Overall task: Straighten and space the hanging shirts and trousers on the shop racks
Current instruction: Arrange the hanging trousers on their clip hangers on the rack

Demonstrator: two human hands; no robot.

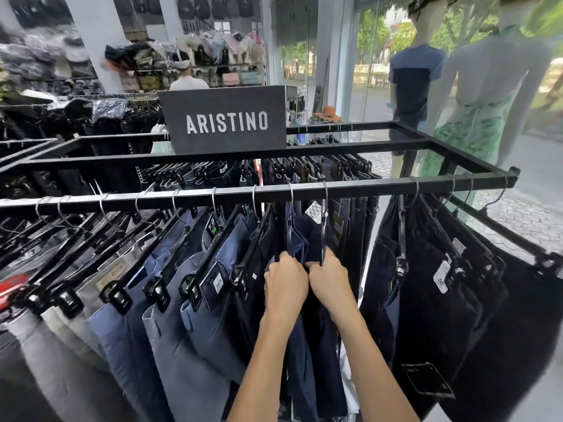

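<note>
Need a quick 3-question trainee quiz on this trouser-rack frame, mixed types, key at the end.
1. True or false: both hands grip the navy trousers hanging at the middle of the front rail.
2. Multiple choice: where along the rail is the widest gap between hangers? A) at the far left end B) just right of the hands C) directly under the ARISTINO sign
3. Fill in: the trousers to the right of the gap are ____ than the blue ones on the left.

Key:
1. True. The left hand and right hand sit side by side, fingers closed on that pair.
2. B
3. darker
</note>
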